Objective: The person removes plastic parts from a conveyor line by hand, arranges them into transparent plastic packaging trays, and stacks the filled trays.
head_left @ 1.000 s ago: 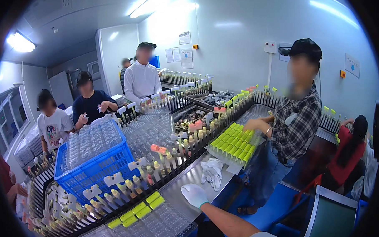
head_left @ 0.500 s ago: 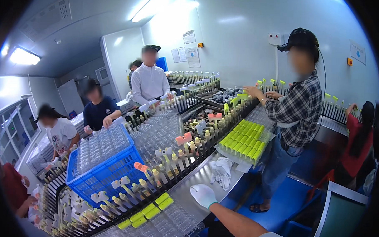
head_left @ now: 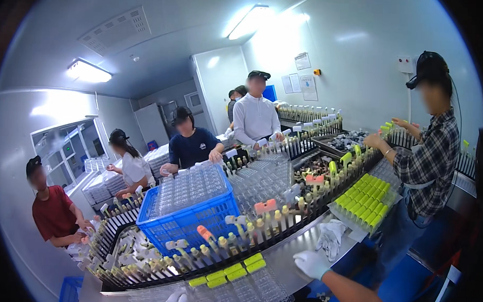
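Note:
My right hand (head_left: 311, 264), in a white glove, is at the metal tabletop's near edge (head_left: 297, 243). Its fingers look curled, and their undersides are hidden. Just beyond it lies a crumpled pair of white gloves (head_left: 331, 238). At the bottom edge shows part of my left hand (head_left: 176, 299), also gloved, beside a clear plastic tray (head_left: 215, 296); its fingers are mostly cut off. Several yellow-green caps or small pieces (head_left: 236, 271) sit along that tray's far end. Behind it runs a black rack (head_left: 194, 272) of upright pale-tipped holders, some carrying grey or coral pieces.
A blue crate (head_left: 191, 218) stacked with clear trays stands beyond the rack. Another clear tray with rows of yellow-green pieces (head_left: 365, 200) lies at the right. A person in a plaid shirt (head_left: 430, 141) works there; several others stand along the far and left sides.
The view has swung left, so the scene sits further right and a person in red shows fully. My left hand has come into view at the bottom. My right hand stays near the table edge.

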Action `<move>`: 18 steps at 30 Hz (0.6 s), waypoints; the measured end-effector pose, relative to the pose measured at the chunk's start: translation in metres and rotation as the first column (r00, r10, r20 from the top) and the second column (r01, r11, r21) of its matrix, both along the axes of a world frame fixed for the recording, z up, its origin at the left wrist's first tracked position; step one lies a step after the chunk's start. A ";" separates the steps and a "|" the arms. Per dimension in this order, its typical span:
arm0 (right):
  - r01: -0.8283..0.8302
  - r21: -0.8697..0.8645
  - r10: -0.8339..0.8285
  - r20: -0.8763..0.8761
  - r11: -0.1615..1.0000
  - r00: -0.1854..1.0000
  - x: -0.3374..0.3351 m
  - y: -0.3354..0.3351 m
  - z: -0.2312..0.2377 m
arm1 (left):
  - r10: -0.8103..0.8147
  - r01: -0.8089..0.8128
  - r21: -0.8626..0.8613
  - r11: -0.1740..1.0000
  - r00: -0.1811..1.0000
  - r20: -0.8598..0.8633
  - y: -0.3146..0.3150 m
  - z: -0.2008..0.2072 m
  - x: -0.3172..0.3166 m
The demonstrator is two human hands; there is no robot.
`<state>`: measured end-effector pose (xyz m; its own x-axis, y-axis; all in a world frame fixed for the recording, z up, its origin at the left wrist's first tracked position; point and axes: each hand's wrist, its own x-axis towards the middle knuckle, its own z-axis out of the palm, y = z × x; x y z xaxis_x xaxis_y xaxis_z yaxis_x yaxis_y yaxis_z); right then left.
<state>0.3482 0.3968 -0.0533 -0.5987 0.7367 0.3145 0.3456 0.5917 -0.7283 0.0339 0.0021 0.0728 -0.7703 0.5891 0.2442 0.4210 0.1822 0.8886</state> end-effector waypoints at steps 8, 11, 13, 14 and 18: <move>0.096 0.549 -0.125 0.014 0.830 0.992 -0.012 -0.007 -0.008 | -0.453 0.453 -0.028 0.891 0.891 0.013 0.106 0.054 0.086; 0.163 0.452 -0.177 -0.012 0.877 0.984 -0.008 -0.003 -0.011 | -0.661 0.664 0.000 0.748 0.745 -0.092 0.175 0.078 0.123; 0.175 0.465 -0.188 -0.017 0.868 0.982 -0.010 0.000 -0.016 | -0.744 0.744 -0.051 0.666 0.668 0.025 0.225 0.078 0.130; 0.163 0.458 -0.171 -0.024 0.874 0.985 -0.010 0.001 -0.018 | -0.759 0.760 -0.046 0.648 0.640 -0.116 0.251 0.086 0.137; 0.140 0.473 -0.158 0.000 0.870 0.987 -0.014 0.002 -0.027 | -0.673 0.734 -0.088 0.674 0.560 -0.484 0.344 0.122 0.164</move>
<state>0.3347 0.3992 -0.0808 -0.5118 0.5889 0.6255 0.4783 0.8001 -0.3620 0.1975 0.3465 0.1946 0.0953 0.8402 0.5338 0.7115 -0.4326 0.5538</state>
